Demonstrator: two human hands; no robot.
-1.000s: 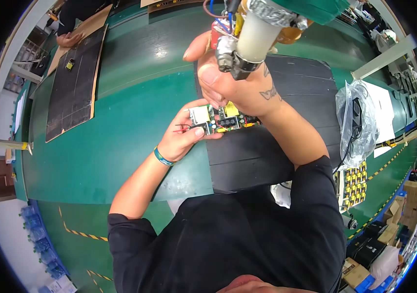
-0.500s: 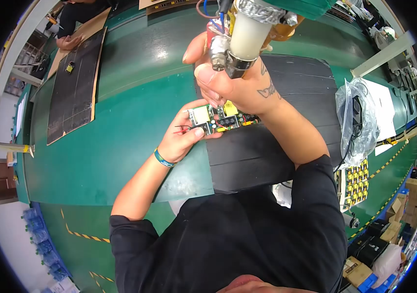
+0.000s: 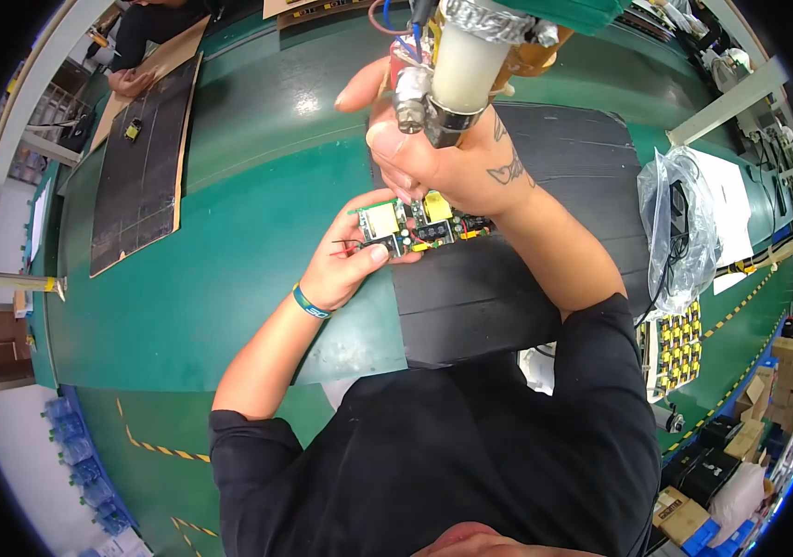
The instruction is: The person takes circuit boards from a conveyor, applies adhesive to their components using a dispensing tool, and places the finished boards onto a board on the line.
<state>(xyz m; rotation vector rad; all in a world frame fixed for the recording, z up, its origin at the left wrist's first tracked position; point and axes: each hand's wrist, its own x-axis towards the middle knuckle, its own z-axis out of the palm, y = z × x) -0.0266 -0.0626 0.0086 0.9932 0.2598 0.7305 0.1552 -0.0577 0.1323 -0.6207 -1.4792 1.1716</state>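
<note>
My left hand (image 3: 336,265) grips a circuit board (image 3: 382,223) with its thumb on the near edge and fingers beneath. Yellow and black components cover it, and thin red and black wires stick out on the left. Beside it, a second board section (image 3: 435,218) with a yellow transformer reaches right, under my right hand. My right hand (image 3: 433,158) is wrapped round a foil-wrapped wired tool (image 3: 463,70), similar to a glue gun, with a pale barrel and metal nozzle. The tool hides part of that hand. Its lower fingertips are right at the boards' upper edge.
A black mat (image 3: 498,297) lies on the green bench. At right are a clear plastic bag (image 3: 679,232) and a tray of yellow components (image 3: 677,348). Upper left, another person's hand (image 3: 132,82) rests by a dark board (image 3: 146,176) bearing a small yellow part.
My right hand and the tool have shifted slightly left. My left hand and the circuit boards stay almost in place.
</note>
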